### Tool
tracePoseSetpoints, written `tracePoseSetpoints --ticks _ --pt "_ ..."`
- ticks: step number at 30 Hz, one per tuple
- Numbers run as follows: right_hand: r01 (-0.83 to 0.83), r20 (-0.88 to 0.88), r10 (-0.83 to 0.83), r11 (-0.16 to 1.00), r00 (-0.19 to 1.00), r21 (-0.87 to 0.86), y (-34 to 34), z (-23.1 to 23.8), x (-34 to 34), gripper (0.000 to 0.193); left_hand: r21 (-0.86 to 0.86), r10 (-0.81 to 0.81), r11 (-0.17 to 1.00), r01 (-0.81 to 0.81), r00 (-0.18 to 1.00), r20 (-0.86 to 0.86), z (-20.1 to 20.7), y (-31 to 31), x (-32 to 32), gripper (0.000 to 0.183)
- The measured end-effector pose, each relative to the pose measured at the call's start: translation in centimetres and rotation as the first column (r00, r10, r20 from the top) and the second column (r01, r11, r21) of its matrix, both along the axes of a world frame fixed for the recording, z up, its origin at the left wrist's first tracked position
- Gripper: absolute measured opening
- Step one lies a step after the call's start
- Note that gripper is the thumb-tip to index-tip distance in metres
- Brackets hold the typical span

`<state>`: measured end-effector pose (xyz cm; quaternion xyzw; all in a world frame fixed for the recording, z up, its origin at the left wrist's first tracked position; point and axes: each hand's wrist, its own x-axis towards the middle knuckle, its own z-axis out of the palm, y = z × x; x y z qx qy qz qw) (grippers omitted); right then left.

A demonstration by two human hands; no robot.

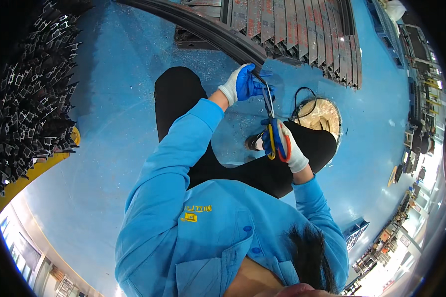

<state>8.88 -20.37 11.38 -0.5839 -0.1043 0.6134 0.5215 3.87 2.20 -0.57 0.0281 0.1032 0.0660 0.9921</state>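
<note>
My right hand [285,146], in a white glove with a blue coated palm, grips scissors [271,141] with red and yellow handles. Their blades point up toward my left hand [246,85], gloved the same way. A thin black strip [262,80] runs from the end of a long dark profile [233,42] down alongside the blades. The left fingers close on this strip just below the profile's end; part of their grip is hidden. From the upper left, the profile slants down to my left hand.
Stacked grey profiles [287,29] lie ahead on the blue floor [119,99]. A large bundle of dark profiles [34,94] stands at left by a yellow frame [37,175]. Beside my right knee sits a round tan-wrapped thing [327,111] with a looping black cord [297,94].
</note>
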Motion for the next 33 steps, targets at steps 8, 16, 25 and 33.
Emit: tracePoseSetpoints --ticks 8,16,25,33 --pt "-0.067 0.080 0.075 0.993 0.994 -0.098 1.4 -2.5 0.2 0.048 0.006 0.002 1.000 -0.002 1.000 0.009 -1.1 0.0 0.1 0.051" --pt "0.025 0.209 0.004 0.990 0.978 -0.140 2.9 -1.9 -0.8 0.045 0.026 0.006 1.000 -0.005 0.998 -0.062 -0.3 0.0 -0.2 0.054" --pt "0.005 0.563 0.075 0.990 0.823 -0.139 3.6 -1.9 -2.0 0.029 0.038 0.001 0.999 -0.002 0.999 0.034 1.0 -0.2 -0.8 0.054" --pt "0.076 0.392 -0.037 0.993 0.919 -0.086 2.0 -0.3 -1.3 0.020 -0.060 0.024 0.998 -0.026 0.999 -0.033 0.9 -0.1 -0.7 0.043"
